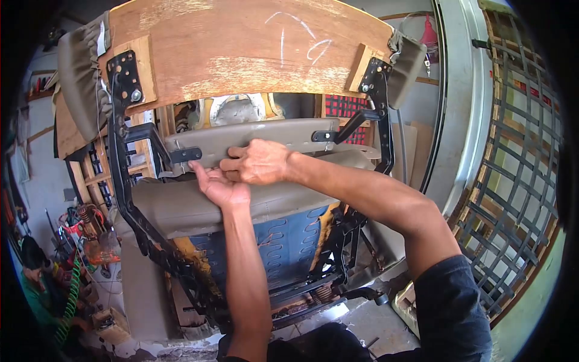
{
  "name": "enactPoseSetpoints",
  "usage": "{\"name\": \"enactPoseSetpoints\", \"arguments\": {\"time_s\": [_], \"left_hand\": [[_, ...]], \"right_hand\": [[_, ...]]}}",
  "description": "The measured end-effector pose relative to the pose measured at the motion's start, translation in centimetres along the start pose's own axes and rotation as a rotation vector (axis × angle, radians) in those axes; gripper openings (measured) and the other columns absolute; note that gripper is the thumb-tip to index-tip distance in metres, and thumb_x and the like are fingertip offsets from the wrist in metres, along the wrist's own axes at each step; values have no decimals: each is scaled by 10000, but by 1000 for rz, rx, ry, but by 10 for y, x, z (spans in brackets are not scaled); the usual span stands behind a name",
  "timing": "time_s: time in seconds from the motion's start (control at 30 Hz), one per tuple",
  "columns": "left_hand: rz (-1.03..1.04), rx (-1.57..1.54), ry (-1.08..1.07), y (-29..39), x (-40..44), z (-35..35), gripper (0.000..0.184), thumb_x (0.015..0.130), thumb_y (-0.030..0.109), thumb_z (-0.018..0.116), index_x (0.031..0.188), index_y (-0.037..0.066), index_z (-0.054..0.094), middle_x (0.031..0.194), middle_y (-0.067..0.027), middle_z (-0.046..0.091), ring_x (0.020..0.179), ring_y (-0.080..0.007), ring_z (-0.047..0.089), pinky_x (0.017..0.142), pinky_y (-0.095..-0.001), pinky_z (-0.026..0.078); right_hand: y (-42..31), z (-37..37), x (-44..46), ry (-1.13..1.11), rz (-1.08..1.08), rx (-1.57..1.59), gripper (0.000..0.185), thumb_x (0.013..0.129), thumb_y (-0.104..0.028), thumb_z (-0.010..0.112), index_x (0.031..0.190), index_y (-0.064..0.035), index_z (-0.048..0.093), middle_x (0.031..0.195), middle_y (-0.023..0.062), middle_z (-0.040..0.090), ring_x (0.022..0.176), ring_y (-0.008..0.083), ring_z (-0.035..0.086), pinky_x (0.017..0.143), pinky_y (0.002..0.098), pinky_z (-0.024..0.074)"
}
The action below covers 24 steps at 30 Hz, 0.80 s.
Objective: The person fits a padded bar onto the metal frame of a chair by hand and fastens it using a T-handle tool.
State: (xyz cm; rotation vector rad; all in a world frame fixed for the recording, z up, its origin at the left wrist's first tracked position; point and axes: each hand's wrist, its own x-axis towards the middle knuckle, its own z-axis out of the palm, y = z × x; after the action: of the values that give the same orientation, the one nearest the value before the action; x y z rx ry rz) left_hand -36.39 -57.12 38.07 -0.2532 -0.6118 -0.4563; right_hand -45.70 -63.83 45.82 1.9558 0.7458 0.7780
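Observation:
My left hand is palm up in front of a grey-brown upholstered panel, its thumb stretched toward the black metal bracket on the panel's left side. My right hand is closed above the left palm, fingers curled together. Anything pinched there is too small or hidden to make out. The right hand covers part of the left fingers. Another black bracket is fixed on the panel's right side. Below the hands lies a padded seat cushion, with wire springs over blue material at its underside.
A wooden board with chalk marks spans the top of the black metal frame. A woven strap lattice leans at right. At lower left, another person is near a green coiled hose and a small box.

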Motion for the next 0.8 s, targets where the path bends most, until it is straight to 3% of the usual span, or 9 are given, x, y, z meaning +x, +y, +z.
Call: {"name": "enactPoseSetpoints", "arguments": {"time_s": [0.2, 0.33, 0.43, 0.67, 0.8], "left_hand": [[-20, -54, -42, 1, 2, -5, 584, 982, 538, 484, 1325, 66, 523, 1309, -113, 598, 1197, -283, 558, 1048, -440, 425], [22, -18, -52, -1, 1, -4, 648, 961, 562, 518, 1369, 62, 470, 1345, -92, 562, 1212, -250, 539, 1051, -398, 421], [32, -21, -50, -1, 1, -6, 643, 962, 559, 519, 1369, 63, 471, 1348, -87, 561, 1210, -247, 539, 1048, -391, 423], [18, -44, -18, 0, -1, 3, 632, 971, 546, 517, 1377, 64, 472, 1353, -76, 556, 1224, -235, 529, 1052, -377, 415], [63, -51, -11, -1, -2, 5, 633, 977, 545, 507, 1384, 61, 468, 1358, -74, 552, 1231, -236, 524, 1061, -378, 405]], "right_hand": [[1, 4, 1, -44, -43, -1, 144, 747, -194, 618, 848, -120, 690, 925, -8, 539, 920, 175, 577, 528, 311, 567], [5, 0, 5, -161, -84, 22, 134, 783, -183, 605, 800, -86, 697, 1036, 3, 596, 974, 206, 600, 602, 343, 592], [9, -1, 8, -193, -168, -33, 140, 728, -203, 641, 809, -103, 695, 952, 5, 535, 935, 195, 563, 543, 322, 570], [12, -4, 9, -176, -236, -47, 154, 771, -169, 602, 854, -53, 660, 940, 30, 552, 882, 192, 600, 563, 336, 581], [11, 1, 6, -116, -190, -70, 199, 776, -160, 590, 912, -14, 583, 891, 41, 519, 856, 180, 595, 492, 327, 560]]}}
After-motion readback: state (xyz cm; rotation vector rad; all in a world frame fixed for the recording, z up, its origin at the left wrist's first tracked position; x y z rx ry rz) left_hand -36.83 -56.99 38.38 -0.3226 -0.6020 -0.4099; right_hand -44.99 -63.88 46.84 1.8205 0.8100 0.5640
